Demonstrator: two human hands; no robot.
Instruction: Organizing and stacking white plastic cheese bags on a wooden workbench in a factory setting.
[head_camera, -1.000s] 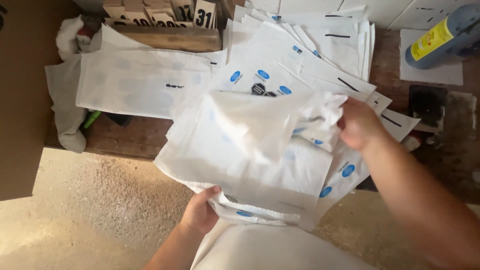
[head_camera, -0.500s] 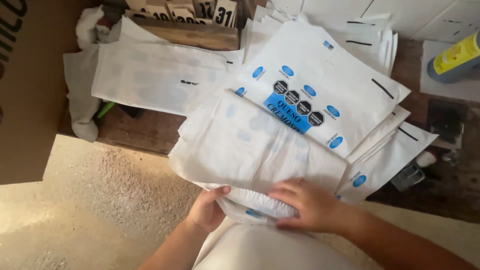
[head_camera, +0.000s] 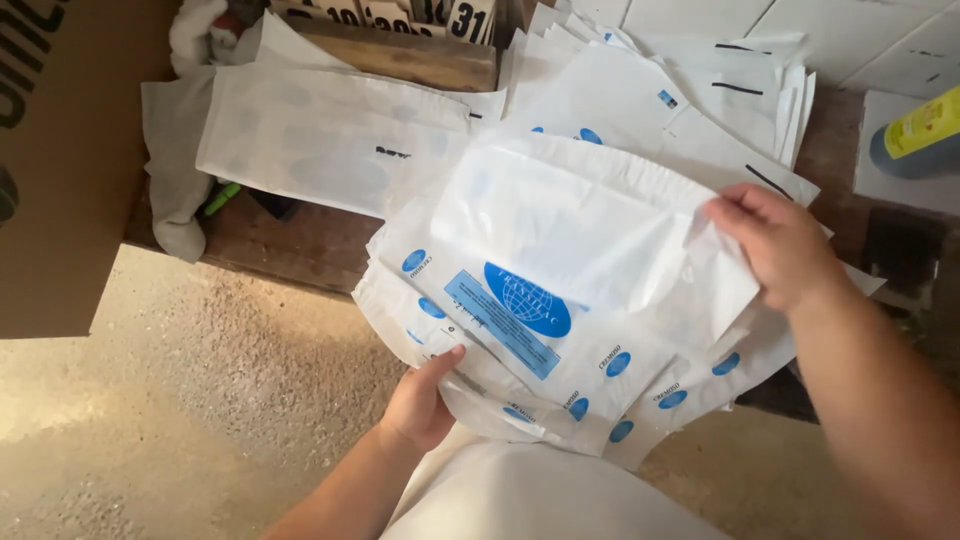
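From the head camera, looking down, the person's left hand (head_camera: 425, 400) grips the near edge of a stack of white paper bags (head_camera: 480, 345) with blue oval marks, thumb on top and fingers curled underneath, closed on the stack. The stack overhangs the near edge of a dark wooden table (head_camera: 290, 240) and spreads in a loose fan toward the right.

The right hand (head_camera: 775, 240) is at the right side of the stack, fingers pinched shut on the corner of the top bag (head_camera: 570, 230), which is lifted and folded back so its plain white side shows. Beneath that raised flap lies a bag face with a large blue oval emblem (head_camera: 527, 298) and a light blue panel.

Farther back on the table more white bags lie in overlapping heaps: one flat pile (head_camera: 330, 140) to the left, another pile (head_camera: 700, 90) far and right. A wooden box (head_camera: 400, 55) of numbered cards stands at the far edge. A brown cardboard box (head_camera: 70, 160) fills the left side, with a white cloth (head_camera: 175, 190) hanging beside it. At the far right a yellow-labelled bottle (head_camera: 915, 135) lies on a sheet of paper. Below the table, near the person, is a speckled sandy floor (head_camera: 200, 400).
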